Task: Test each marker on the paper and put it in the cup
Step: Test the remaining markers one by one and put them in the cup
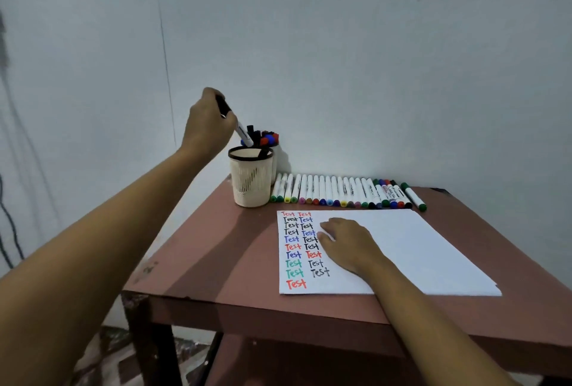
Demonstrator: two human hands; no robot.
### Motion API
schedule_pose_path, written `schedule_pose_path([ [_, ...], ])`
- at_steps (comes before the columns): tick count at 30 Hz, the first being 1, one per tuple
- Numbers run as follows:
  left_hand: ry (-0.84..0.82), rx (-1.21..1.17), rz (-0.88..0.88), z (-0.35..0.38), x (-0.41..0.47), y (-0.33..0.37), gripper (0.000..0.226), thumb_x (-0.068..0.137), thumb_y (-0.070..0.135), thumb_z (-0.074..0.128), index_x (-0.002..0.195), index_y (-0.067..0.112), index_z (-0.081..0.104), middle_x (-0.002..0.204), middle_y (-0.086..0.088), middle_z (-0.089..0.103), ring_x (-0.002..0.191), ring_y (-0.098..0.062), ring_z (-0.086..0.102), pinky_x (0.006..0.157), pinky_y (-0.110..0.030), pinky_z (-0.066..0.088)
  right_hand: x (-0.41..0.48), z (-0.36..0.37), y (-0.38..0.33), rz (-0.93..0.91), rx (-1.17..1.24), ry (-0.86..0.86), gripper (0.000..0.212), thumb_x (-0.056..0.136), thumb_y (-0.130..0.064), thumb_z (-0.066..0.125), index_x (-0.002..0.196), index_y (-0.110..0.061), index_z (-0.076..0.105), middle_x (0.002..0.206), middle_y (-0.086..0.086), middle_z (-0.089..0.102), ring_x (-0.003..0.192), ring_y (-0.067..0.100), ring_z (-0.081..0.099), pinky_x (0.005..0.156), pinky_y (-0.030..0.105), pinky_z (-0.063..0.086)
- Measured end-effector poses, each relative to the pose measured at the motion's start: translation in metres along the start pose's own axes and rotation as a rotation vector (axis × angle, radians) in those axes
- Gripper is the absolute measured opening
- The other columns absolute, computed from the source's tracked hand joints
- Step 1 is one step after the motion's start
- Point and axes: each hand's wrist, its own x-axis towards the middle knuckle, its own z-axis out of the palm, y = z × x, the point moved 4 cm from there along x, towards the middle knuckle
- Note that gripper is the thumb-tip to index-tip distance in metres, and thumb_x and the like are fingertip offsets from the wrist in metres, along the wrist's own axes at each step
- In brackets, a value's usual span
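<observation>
Holding marker over cup in curled left grip; resting right grip, fingers loose, on paper.

Place: a plain room, likely a corner of a home.
Wall: left bare, painted pale.
Desk: small, worn, set against the wall.
Floor: patterned.

A black-capped marker is gripped, tilted, in the left hand just above the cup at the table's far left corner. The right hand is laid on the paper; a row of markers is ranged along the far edge.
</observation>
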Motion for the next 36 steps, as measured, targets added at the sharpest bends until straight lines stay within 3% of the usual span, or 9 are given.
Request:
schedule_pose_path([
  [8, -0.347, 0.167, -0.016, 0.036, 0.007, -0.016, 0.027, 0.088, 0.010, 0.052, 0.114, 0.009, 0.046, 0.104, -0.017, 0.060, 0.075, -0.026, 0.053, 0.055, -0.026, 0.042, 0.001, 0.000, 0.001, -0.002, -0.009, 0.012, 0.045, 0.099, -0.038, 0.040, 0.138, -0.018, 0.050, 0.145, 0.002, 0.046, 0.134, 0.020, 0.040, 0.110, 0.033, 0.030],
  [12, -0.431, 0.213, -0.060, 0.051, 0.000, -0.023, 0.027, 0.088, 0.011, 0.051, 0.115, 0.007, 0.055, 0.113, -0.015, 0.061, 0.094, -0.028, 0.058, 0.072, -0.030, 0.046, 0.002, 0.001, 0.002, -0.007, -0.009, 0.016, 0.044, 0.099, -0.037, 0.040, 0.138, -0.018, 0.050, 0.145, 0.002, 0.047, 0.134, 0.020, 0.040, 0.110, 0.034, 0.031],
  [16, -0.211, 0.240, 0.159, 0.047, -0.010, -0.012, 0.030, 0.090, 0.009, 0.051, 0.119, 0.004, 0.055, 0.117, -0.016, 0.056, 0.105, -0.030, 0.054, 0.082, -0.034, 0.045, 0.003, 0.003, 0.003, -0.008, -0.023, 0.013, 0.044, 0.099, -0.037, 0.040, 0.138, -0.018, 0.050, 0.144, 0.002, 0.047, 0.134, 0.020, 0.040, 0.110, 0.035, 0.031],
  [19, 0.034, 0.189, 0.451, 0.043, -0.032, 0.012, 0.023, 0.086, 0.004, 0.052, 0.107, 0.000, 0.061, 0.104, -0.017, 0.061, 0.093, -0.033, 0.058, 0.072, -0.037, 0.048, 0.003, 0.003, 0.003, -0.009, -0.018, 0.008, 0.044, 0.099, -0.037, 0.040, 0.138, -0.018, 0.050, 0.145, 0.002, 0.047, 0.134, 0.021, 0.040, 0.110, 0.035, 0.031],
  [21, 0.027, 0.147, 0.577, 0.052, -0.055, 0.024, 0.019, 0.083, 0.005, 0.051, 0.097, 0.000, 0.063, 0.093, -0.016, 0.062, 0.082, -0.031, 0.058, 0.067, -0.030, 0.046, 0.002, 0.002, 0.002, -0.003, -0.007, 0.004, 0.044, 0.099, -0.036, 0.040, 0.138, -0.018, 0.050, 0.145, 0.003, 0.047, 0.134, 0.021, 0.040, 0.110, 0.035, 0.030],
  [24, -0.190, 0.141, 0.574, 0.082, -0.090, 0.023, 0.018, 0.087, 0.011, 0.053, 0.097, 0.002, 0.065, 0.093, -0.012, 0.062, 0.083, -0.027, 0.059, 0.068, -0.028, 0.042, 0.001, 0.000, 0.002, 0.010, 0.022, 0.007, 0.042, 0.099, -0.034, 0.042, 0.135, -0.017, 0.053, 0.141, 0.003, 0.050, 0.131, 0.021, 0.043, 0.109, 0.035, 0.033],
  [29, -0.720, 0.245, 0.167, 0.131, -0.126, -0.027, 0.036, 0.096, 0.027, 0.042, 0.123, 0.009, 0.057, 0.128, -0.011, 0.052, 0.115, -0.023, 0.049, 0.099, -0.035, 0.039, -0.002, -0.008, 0.006, 0.115, 0.285, 0.064, 0.033, 0.098, -0.029, 0.043, 0.117, -0.015, 0.066, 0.122, 0.003, 0.065, 0.113, 0.022, 0.058, 0.097, 0.033, 0.045],
  [33, -0.850, 0.247, 0.112, 0.141, -0.130, -0.036, 0.036, 0.097, 0.031, 0.039, 0.117, 0.007, 0.058, 0.132, -0.012, 0.050, 0.118, -0.022, 0.046, 0.098, -0.031, 0.035, 0.005, -0.033, 0.020, 0.128, 0.365, 0.162, 0.030, 0.097, -0.023, 0.044, 0.095, -0.006, 0.069, 0.094, 0.008, 0.070, 0.091, 0.023, 0.062, 0.081, 0.033, 0.048],
  [36, -0.823, 0.243, 0.136, 0.142, -0.131, -0.032, 0.035, 0.098, 0.027, 0.039, 0.117, 0.003, 0.057, 0.127, -0.011, 0.053, 0.114, -0.023, 0.048, 0.094, -0.031, 0.036, 0.021, -0.059, 0.052, 0.219, 0.272, 0.267, 0.029, 0.093, -0.013, 0.044, 0.071, -0.004, 0.062, 0.073, 0.009, 0.062, 0.075, 0.024, 0.052, 0.058, 0.029, 0.037],
])
